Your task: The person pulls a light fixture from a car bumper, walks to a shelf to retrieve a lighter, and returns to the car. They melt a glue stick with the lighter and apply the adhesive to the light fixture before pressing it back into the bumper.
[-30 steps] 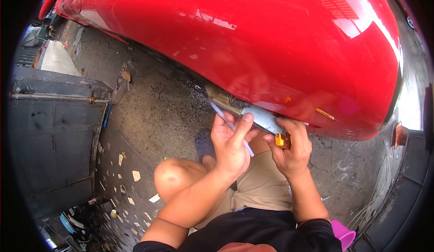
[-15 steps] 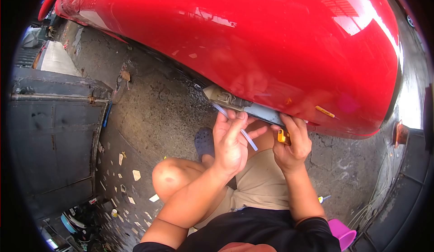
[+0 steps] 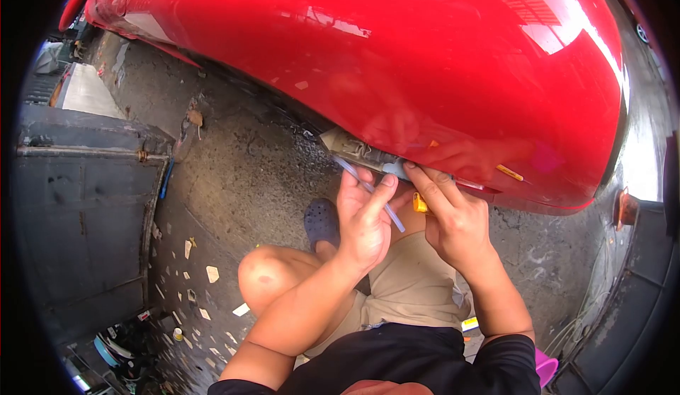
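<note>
My left hand [image 3: 365,218] is closed around a thin translucent stick [image 3: 394,219], which slants down to the right across the fingers. Its fingertips are close to a pale, dirty housing [image 3: 352,148] at the lower edge of a red car body [image 3: 397,62]. Beside the housing, a light grey strip [image 3: 394,170] shows partly, its right part covered by my right hand [image 3: 457,218]. The index and middle fingers of that hand reach onto the strip. A small orange-yellow object [image 3: 420,202] is held under its bent fingers; its kind is mostly hidden.
A yellow stick shape [image 3: 510,173] shows on the red panel, perhaps a reflection. Pale scraps [image 3: 212,274] litter the concrete at left, near a dark metal panel [image 3: 81,218]. A yellow item [image 3: 469,323] and a pink bucket [image 3: 545,368] are at lower right.
My right hand has moved left along the grey strip with the orange-yellow object, and its fingers now stretch further over the strip. My left hand has barely shifted, still holding the stick.
</note>
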Motion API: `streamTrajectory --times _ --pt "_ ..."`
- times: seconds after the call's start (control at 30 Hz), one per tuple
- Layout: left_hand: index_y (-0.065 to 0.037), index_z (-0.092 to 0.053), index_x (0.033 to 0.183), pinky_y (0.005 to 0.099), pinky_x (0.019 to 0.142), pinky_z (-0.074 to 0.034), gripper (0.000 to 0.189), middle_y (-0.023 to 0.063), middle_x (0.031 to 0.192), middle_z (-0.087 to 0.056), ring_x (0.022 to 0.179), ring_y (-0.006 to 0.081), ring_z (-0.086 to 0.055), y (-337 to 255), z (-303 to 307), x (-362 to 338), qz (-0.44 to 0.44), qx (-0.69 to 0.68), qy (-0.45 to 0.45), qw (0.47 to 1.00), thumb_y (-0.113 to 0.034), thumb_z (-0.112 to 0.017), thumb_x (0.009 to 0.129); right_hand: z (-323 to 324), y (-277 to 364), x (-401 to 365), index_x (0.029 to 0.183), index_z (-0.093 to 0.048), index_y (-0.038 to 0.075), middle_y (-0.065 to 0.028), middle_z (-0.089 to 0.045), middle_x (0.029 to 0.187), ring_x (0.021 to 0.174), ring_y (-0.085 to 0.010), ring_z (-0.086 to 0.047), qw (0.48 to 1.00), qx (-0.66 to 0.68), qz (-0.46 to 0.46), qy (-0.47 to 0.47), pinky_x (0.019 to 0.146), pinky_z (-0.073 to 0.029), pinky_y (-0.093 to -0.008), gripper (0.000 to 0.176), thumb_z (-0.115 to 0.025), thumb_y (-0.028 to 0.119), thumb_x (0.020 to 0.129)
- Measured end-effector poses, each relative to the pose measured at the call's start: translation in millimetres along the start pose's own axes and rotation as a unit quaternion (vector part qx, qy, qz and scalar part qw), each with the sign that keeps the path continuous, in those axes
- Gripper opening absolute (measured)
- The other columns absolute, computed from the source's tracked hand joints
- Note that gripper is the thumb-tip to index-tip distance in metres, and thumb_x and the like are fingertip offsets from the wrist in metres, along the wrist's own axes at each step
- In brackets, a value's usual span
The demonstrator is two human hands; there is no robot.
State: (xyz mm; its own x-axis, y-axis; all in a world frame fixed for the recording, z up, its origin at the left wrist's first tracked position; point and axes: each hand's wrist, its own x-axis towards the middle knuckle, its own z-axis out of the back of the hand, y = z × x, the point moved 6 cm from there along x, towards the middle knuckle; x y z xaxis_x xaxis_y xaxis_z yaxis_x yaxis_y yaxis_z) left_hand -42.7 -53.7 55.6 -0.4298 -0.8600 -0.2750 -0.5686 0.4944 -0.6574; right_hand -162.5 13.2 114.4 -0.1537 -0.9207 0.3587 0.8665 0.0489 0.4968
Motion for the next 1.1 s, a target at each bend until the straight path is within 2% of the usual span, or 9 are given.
streamTrajectory --times 0.3,0.6,0.7,0.8,1.1 --pt "-0.014 -0.046 0.116 0.0459 0.103 -0.055 0.026 0.0048 0.126 -0.060 0.120 0.0184 -0.061 2.1 1.5 -0.9 -0.002 0.014 0.004 1.000 -0.002 -0.063 0.101 -2.0 -6.7 -1.0 0.133 -0.067 0.012 -0.0104 -0.072 0.121 0.075 -0.0284 -0.074 0.998 0.064 0.006 -0.023 0.061 -0.061 -0.0374 0.060 -0.066 -0.004 0.075" --pt "-0.014 -0.046 0.116 0.0452 0.103 -0.055 0.026 0.0051 0.126 -0.060 0.119 0.0184 -0.061 2.4 2.7 0.8 -0.004 -0.007 0.016 1.000 -0.002 -0.064 0.100 -0.8 -2.6 -0.2 0.135 -0.066 0.014 -0.0047 -0.071 0.127 0.056 -0.0194 -0.066 0.998 -0.038 0.040 0.023 0.050 -0.054 -0.0328 0.061 -0.067 0.001 0.076" --pt "-0.014 -0.045 0.113 0.0454 0.102 -0.055 0.026 0.0050 0.124 -0.060 0.119 0.0182 -0.061 2.7 0.8 0.6 -0.014 -0.008 0.016 1.000 -0.002 -0.064 0.100 0.7 -4.0 0.3 0.135 -0.066 0.014 -0.0050 -0.071 0.127 0.055 -0.0185 -0.065 0.997 -0.041 0.059 0.025 0.049 -0.054 -0.0317 0.062 -0.067 0.002 0.074" --pt "-0.013 -0.049 0.121 0.0468 0.105 -0.054 0.028 0.0032 0.123 -0.059 0.119 0.0179 -0.061 2.4 -3.0 0.6 -0.018 0.016 0.003 1.000 -0.001 -0.063 0.100 1.3 -4.0 0.5 0.133 -0.067 0.013 -0.0057 -0.071 0.128 0.058 -0.0196 -0.066 0.998 -0.029 0.059 0.017 0.052 -0.055 -0.0322 0.064 -0.068 0.001 0.071" --pt "-0.013 -0.049 0.116 0.0431 0.097 -0.059 0.028 0.0031 0.118 -0.060 0.110 0.0178 -0.064 7.9 0.0 3.8 -0.027 0.002 -0.020 0.999 0.000 -0.066 0.098 1.7 -6.3 -5.7 0.118 -0.073 0.006 -0.0102 -0.074 0.117 0.069 -0.0236 -0.071 0.991 0.017 0.100 -0.091 0.059 -0.057 -0.0338 0.055 -0.070 -0.003 0.064"
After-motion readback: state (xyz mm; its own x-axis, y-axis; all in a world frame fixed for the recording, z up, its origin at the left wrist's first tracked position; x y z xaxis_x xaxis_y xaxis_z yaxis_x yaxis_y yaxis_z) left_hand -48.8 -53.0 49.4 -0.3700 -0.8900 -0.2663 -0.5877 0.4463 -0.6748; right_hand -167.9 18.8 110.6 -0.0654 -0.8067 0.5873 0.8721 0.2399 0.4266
